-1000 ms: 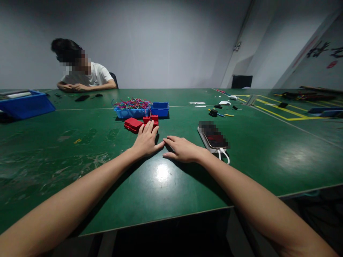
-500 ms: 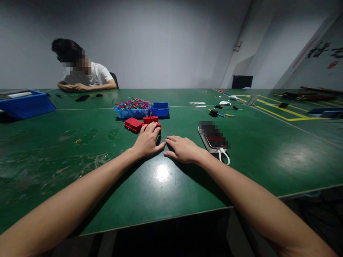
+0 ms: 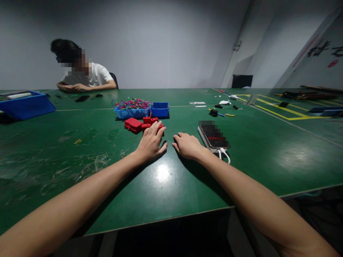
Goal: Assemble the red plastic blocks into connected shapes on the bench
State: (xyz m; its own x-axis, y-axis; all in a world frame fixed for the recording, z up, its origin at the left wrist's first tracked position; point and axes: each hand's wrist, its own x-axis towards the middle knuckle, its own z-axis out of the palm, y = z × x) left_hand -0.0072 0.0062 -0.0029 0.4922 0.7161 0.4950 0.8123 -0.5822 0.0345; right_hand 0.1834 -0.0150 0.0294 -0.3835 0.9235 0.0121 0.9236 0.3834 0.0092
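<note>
Near the middle of the frame, the small red blocks (image 3: 146,126) lie in a loose cluster on the green table (image 3: 160,200), with the larger red boxes (image 3: 133,125) just to their left; judging by how they lie, the gathering of the red pieces into one group is done, while the small blocks sit at uneven angles, so any lining up of them looks unfinished; every red piece that shows rests outside the blue tray (image 3: 132,113), which holds a heap of coloured wires (image 3: 134,103), and outside the smaller blue tray (image 3: 160,111) beside it.

The left hand (image 3: 150,144) reaches up to the near edge of the cluster, palm down; its fingers are spread and its thumb stands apart, so the grip looks released; the small blocks lie beyond and partly behind its fingertips, and I cannot tell whether skin and block touch; the right hand (image 3: 187,145) is to the right of centre, fingers slightly bent, thumb apart, with nothing visible in its grasp; it is well apart from the red blocks and near the phone (image 3: 214,137); a white cable (image 3: 227,156) loops at the phone's lower end; in the upper left, a person (image 3: 99,75) sits with forearms on the table's far edge.
</note>
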